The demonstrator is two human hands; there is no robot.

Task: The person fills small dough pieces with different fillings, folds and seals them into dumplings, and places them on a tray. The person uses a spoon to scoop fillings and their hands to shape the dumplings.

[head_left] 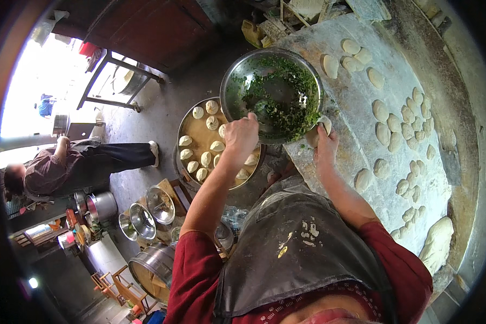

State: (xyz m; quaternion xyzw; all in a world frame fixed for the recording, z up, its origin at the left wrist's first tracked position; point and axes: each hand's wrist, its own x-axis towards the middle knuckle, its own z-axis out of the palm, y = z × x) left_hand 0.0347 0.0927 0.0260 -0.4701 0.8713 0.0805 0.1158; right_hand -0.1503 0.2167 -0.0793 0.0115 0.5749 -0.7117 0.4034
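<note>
My left hand [243, 135] is over the near left rim of a steel bowl [230, 69] holding chopped greens [267, 85]; its fingers are curled, and whether they grip a utensil is hidden. At the bowl's near right rim, my right hand [326, 148] holds a round dough wrapper [325, 123]. Filled, pleated buns [212, 122] stand on a large round tray [194, 135] below and left of the bowl. To the right, flattened dough rounds [382, 133] and smaller dough pieces [408, 114] lie on a floured worktable [348, 162].
A large dough mass [437, 243] lies at the table's near right end. Steel bowls [142, 220] and a stacked steamer [154, 269] stand at lower left. Another person [60, 170] stands at far left, near a metal pot [101, 206].
</note>
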